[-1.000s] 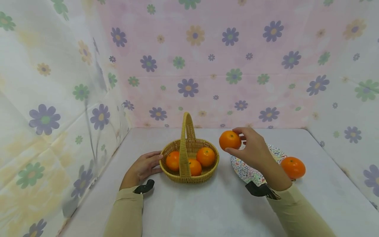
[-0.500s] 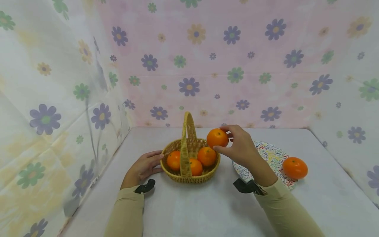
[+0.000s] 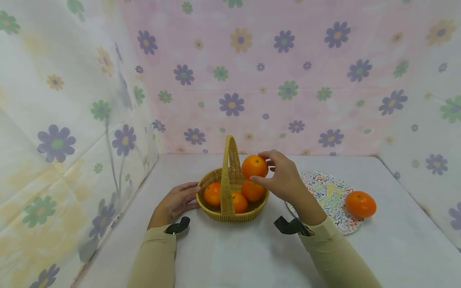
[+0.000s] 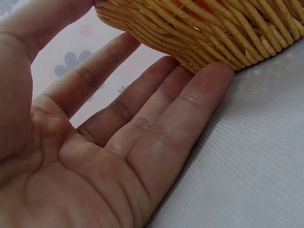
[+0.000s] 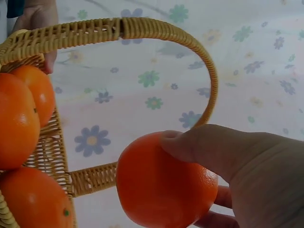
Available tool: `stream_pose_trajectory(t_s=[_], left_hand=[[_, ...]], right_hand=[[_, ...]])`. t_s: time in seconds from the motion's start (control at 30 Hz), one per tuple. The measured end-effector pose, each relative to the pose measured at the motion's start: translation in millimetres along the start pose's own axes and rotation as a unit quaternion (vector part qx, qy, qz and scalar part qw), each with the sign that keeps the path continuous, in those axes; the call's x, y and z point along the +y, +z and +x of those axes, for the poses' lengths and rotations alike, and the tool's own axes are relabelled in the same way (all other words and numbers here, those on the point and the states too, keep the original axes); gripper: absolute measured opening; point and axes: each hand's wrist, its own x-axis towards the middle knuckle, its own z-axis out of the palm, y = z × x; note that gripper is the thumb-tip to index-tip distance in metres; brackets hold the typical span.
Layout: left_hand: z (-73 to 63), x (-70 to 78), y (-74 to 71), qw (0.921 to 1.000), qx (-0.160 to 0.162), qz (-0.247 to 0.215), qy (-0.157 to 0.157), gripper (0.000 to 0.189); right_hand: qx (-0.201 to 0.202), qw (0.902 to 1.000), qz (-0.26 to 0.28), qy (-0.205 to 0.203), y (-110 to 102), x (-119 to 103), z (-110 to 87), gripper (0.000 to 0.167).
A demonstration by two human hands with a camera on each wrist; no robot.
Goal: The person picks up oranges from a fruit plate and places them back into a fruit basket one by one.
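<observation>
A yellow wicker basket (image 3: 237, 217) with a tall arched handle (image 3: 227, 180) stands mid-table, with 3 oranges in it, one of them this orange (image 3: 212, 194). My right hand (image 3: 286, 178) pinches another orange (image 3: 255, 167) between thumb and fingers, above the basket's right side. In the right wrist view, that held orange (image 5: 166, 183) appears beside the handle. My left hand (image 3: 175, 204) is at the basket's left side. Its fingers (image 4: 164, 123) extend nearly straight, with fingertips against the woven wall (image 4: 213, 38) in the left wrist view.
To the right, a round plate (image 3: 325, 192) with a multicoloured squiggle pattern lies on the white table (image 3: 230, 256). One orange (image 3: 360, 204) sits at its right edge. Flower-patterned cloth (image 3: 266, 80) hangs behind and along both sides.
My right hand has carried its orange leftward from over the plate to above the basket. The left hand stays against the basket.
</observation>
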Motion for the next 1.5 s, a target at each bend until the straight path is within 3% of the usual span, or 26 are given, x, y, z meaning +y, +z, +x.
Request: stream_pose_trajectory(t_s=[0.63, 1.17, 1.5], left_hand=[[0.3, 2.4, -0.3, 1.0, 0.009, 0.001, -0.003, 0.063], [2.3, 1.5, -1.2, 1.0, 0.008, -0.004, -0.002, 0.063], [1.7, -0.6, 0.3, 0.9998, 0.018, -0.007, -0.011, 0.06]], right_hand=[[0.008, 0.9997, 0.008, -0.02, 54.7, 30.8, 5.3, 0.069], [-0.007, 0.9985, 0.024, -0.048, 70.3, 29.9, 8.3, 0.067], [-0.044, 0.9988, -0.01, -0.021, 81.8, 26.5, 15.4, 0.068]])
